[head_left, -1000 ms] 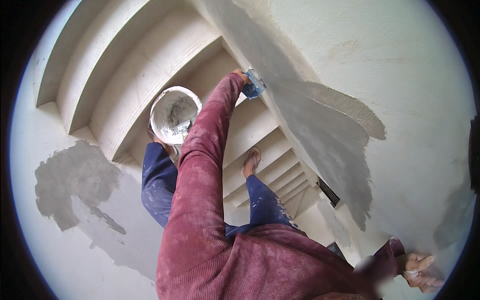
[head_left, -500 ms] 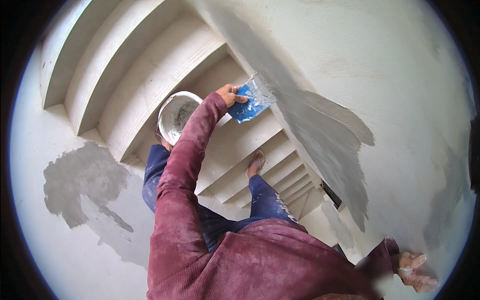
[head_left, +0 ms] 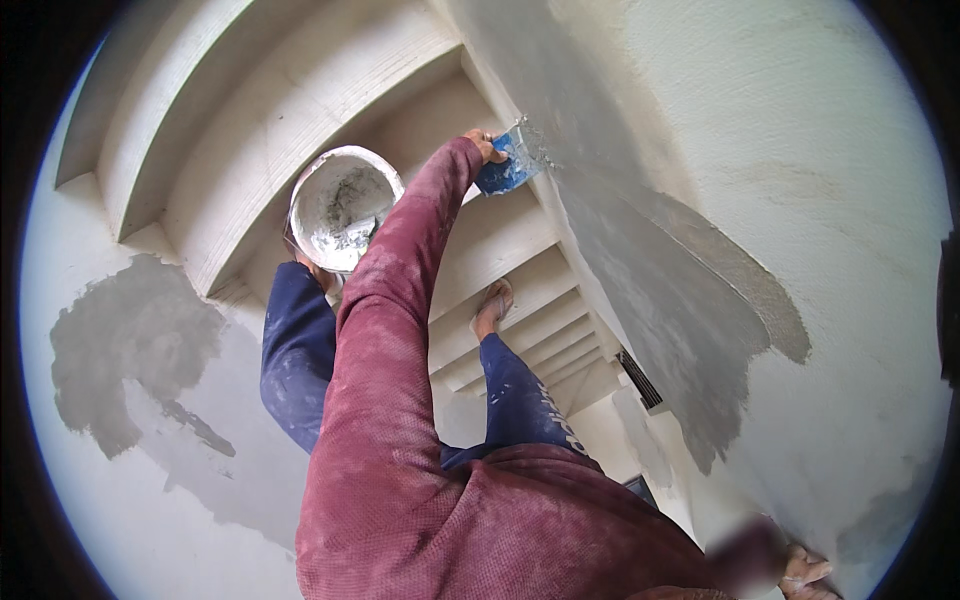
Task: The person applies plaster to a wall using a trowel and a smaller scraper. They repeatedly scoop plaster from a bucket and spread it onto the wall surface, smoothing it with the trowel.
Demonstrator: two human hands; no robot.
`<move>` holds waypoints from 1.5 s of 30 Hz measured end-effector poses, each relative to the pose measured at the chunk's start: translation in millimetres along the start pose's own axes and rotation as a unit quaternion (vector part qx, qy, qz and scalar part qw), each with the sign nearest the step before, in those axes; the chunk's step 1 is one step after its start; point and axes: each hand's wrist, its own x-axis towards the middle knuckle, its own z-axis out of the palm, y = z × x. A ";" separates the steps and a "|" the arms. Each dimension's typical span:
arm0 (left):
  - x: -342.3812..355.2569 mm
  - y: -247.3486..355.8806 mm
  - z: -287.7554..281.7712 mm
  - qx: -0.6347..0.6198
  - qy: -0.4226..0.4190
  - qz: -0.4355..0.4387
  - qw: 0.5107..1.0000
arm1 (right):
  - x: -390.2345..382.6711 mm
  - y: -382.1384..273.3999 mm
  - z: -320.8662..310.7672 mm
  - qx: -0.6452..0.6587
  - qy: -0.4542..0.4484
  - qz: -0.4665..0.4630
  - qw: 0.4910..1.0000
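Observation:
My left hand (head_left: pixel 484 148) is closed on a blue plaster spreader (head_left: pixel 508 168), whose far edge is caked with wet grey plaster. That edge is at the grey-coated wall (head_left: pixel 625 230) beside the stairs, seemingly touching it. Left of my forearm, a white bucket (head_left: pixel 305 207) holds grey plaster and stands on a step by my left foot. Low at the right, my right hand (head_left: pixel 806 574) is partly in view near the wall, its fingers apart and nothing seen in them; a blur covers the sleeve beside it.
Pale stairs (head_left: pixel 500 240) rise to the upper left and drop toward the lower right. My other foot (head_left: pixel 492 305), in a sandal, is on a lower step. The left wall carries a grey plaster patch (head_left: pixel 135 345). A dark grille (head_left: pixel 640 380) sits low by the right wall.
My left arm has stretched farther forward, bringing the spreader's edge up to the wall. More of the bucket shows. The view has shifted, and my right hand sits lower in the picture.

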 end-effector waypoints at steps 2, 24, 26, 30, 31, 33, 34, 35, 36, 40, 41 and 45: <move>-2.7 2.5 -3.6 -0.034 -0.035 0.000 0.999 | -0.1 2.2 0.5 0.000 0.005 0.008 1.000; -134.6 158.8 38.3 0.100 0.045 0.007 0.994 | -4.8 11.6 -27.5 -0.001 0.070 0.067 0.995; -159.5 178.4 45.1 0.126 0.071 0.006 0.989 | -7.4 9.8 -29.0 -0.002 0.077 0.075 0.994; -187.4 194.2 39.5 0.068 0.020 0.029 0.997 | -11.0 6.0 -34.5 0.006 0.099 0.097 0.990; -190.1 196.1 37.3 0.065 0.010 0.045 0.997 | -11.8 6.5 -36.9 0.004 0.103 0.098 0.990; -206.6 204.8 44.4 0.054 -0.016 0.074 0.996 | -12.7 5.5 -39.6 0.004 0.106 0.100 0.989; -214.6 209.1 49.8 0.062 0.006 0.076 0.995 | -12.9 5.8 -40.7 0.005 0.108 0.100 0.989; -233.5 224.9 67.9 0.068 0.022 0.080 0.994 | -13.8 5.9 -42.9 0.000 0.109 0.097 0.989; -250.9 235.2 74.8 0.075 0.048 0.082 0.993 | -14.5 6.7 -43.2 0.002 0.114 0.101 0.988; -274.2 233.4 64.3 0.007 0.019 0.101 0.995 | -14.4 4.2 -42.6 0.027 0.133 0.112 0.984; -285.1 241.2 73.2 0.056 0.043 0.105 0.992 | -14.4 4.1 -41.8 0.029 0.134 0.111 0.984; -376.4 291.4 110.8 -0.007 -0.040 0.111 0.993 | -3.7 5.1 -39.7 0.040 0.132 0.091 0.986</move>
